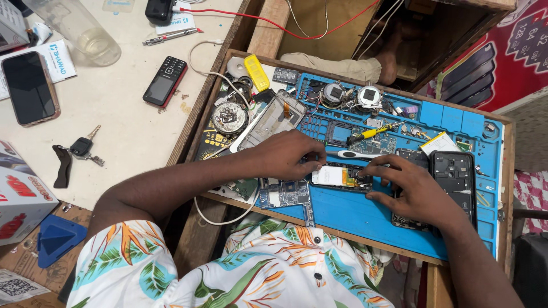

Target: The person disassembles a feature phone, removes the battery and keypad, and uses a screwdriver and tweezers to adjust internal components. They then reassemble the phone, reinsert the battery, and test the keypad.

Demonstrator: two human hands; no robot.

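An opened small phone body with white and yellow innards (341, 177) is pinched on the blue silicone work mat (354, 214) by the left hand (288, 155); it is steadied from its right end by the right hand's (414, 191) fingertips.

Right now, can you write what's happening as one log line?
left hand: steadying opened phone | right hand: fingertips on phone's end | surface: blue mat | nearby: yellow screwdriver

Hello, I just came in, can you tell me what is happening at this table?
A person in a leaf-print shirt is bent over a blue work mat in a wooden tray. Both hands are on a small opened phone board: the left hand steadies its left end, the right hand presses fingertips on its right end. A yellow-handled screwdriver, a black phone back and loose parts lie around. A black keypad phone and keys rest on the white table beside.
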